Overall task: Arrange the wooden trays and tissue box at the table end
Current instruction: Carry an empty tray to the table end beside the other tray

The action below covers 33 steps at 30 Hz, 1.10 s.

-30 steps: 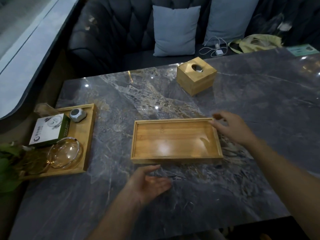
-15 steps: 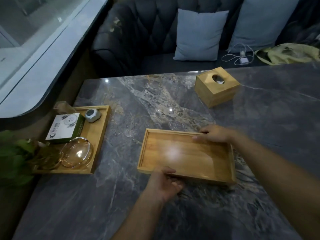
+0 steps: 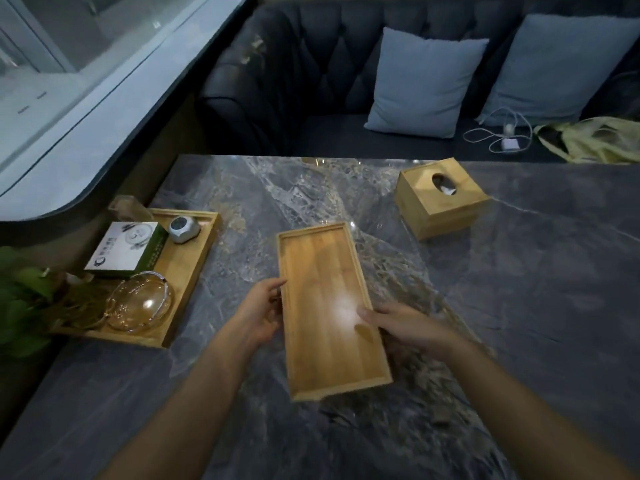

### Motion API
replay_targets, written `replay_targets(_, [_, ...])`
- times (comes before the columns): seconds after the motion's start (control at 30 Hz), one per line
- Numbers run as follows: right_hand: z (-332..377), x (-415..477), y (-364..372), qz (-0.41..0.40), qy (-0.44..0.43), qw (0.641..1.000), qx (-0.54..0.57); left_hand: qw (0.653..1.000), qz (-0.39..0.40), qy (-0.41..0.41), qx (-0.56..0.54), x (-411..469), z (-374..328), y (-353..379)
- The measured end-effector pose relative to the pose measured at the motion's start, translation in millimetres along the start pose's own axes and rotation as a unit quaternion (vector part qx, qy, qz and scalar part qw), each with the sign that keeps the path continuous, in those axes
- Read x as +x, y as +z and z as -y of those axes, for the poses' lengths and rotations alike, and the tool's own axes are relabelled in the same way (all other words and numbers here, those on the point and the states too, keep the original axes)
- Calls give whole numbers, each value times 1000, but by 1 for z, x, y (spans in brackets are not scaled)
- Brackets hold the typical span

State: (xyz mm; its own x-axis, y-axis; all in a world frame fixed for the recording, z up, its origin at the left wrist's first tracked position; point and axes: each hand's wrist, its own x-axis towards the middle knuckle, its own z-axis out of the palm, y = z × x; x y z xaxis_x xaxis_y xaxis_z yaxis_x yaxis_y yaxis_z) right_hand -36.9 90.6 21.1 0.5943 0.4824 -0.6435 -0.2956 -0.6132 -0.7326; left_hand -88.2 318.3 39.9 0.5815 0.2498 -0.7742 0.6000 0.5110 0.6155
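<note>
An empty wooden tray (image 3: 322, 271) lies lengthwise in the middle of the grey marble table (image 3: 519, 306). My left hand (image 3: 259, 311) grips its left long side. My right hand (image 3: 405, 325) grips its right long side, thumb over the rim. A second wooden tray (image 3: 187, 271) sits at the table's left end, holding a green-and-white box (image 3: 128, 249), a small silver object (image 3: 183, 229) and a glass bowl (image 3: 140, 304). A wooden tissue box (image 3: 440, 197) stands at the far right of the table, apart from both hands.
A green plant (image 3: 20, 303) overhangs the table's left edge beside the loaded tray. A dark sofa (image 3: 311, 81) with two blue cushions (image 3: 422, 81) runs behind the table, with a white cable (image 3: 498, 133) and a yellow bag (image 3: 595, 140) on its seat.
Both hands took hold of the empty tray and turned it from crosswise to lengthwise. The camera view shifted to the right and up.
</note>
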Motion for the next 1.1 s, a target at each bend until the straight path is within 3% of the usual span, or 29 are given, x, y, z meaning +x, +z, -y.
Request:
replay_targets(0.07, [-2, 3, 13, 4, 1, 998, 55, 997, 3, 43, 61, 1, -8, -6])
replay_targets(0.2, [-14, 16, 25, -78, -3, 990, 115, 977, -40, 65, 199, -9, 4, -28])
replay_targets(0.3, [-16, 20, 29, -111, -18, 983, 142, 964, -42, 107, 239, -16, 31, -34])
replay_targets(0.43, [-10, 23, 48, -104, -43, 977, 182, 956, -64, 166, 235, -18, 57, -38])
replay_targets(0.73, [-11, 27, 75, -164, -37, 957, 236, 945, -93, 198, 242, -11, 68, -45])
replay_targets(0.87, [3, 40, 84, -178, -38, 948, 260, 950, -59, 199, 235, -1, 54, -56])
replay_targets(1.1, [45, 79, 122, -162, -43, 952, 257, 936, -89, 215, 263, 13, 5, -101])
